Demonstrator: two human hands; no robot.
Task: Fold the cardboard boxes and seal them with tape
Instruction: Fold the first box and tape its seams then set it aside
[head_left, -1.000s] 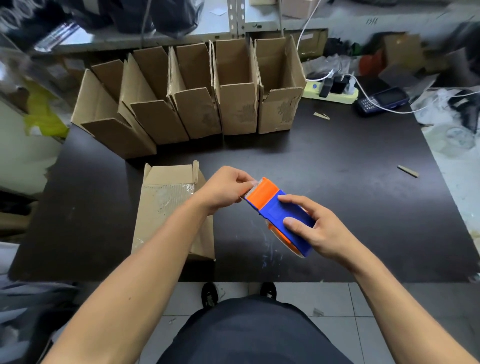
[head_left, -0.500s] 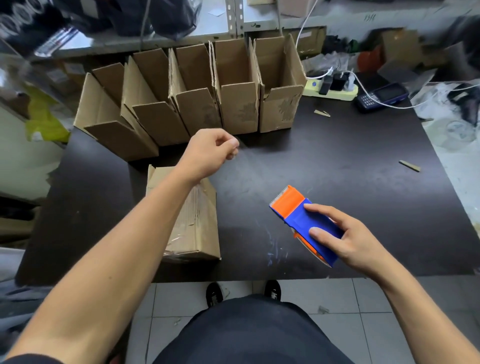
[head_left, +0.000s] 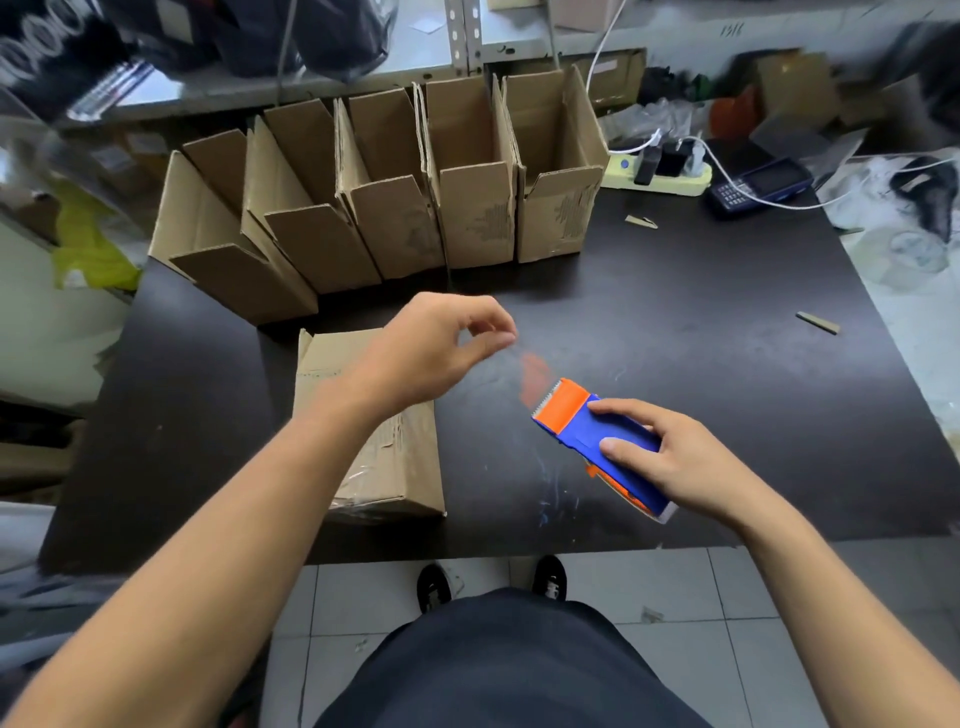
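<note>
Item, my right hand (head_left: 670, 460): grips tape dispenser (head_left: 597, 439) above table (head_left: 727, 364); left hand (head_left: 431, 348): pinches clear tape strip (head_left: 511, 356); taped box (head_left: 384, 457) near left

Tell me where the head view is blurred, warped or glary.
Head view: wide-angle lens bows the row of open boxes and the table edges; the corners are smeared; an orange ghost, perhaps seen through the clear tape, lies beside the tape dispenser in the right hand; soft sheen on the dark tabletop; the left hand is sharp.
</note>
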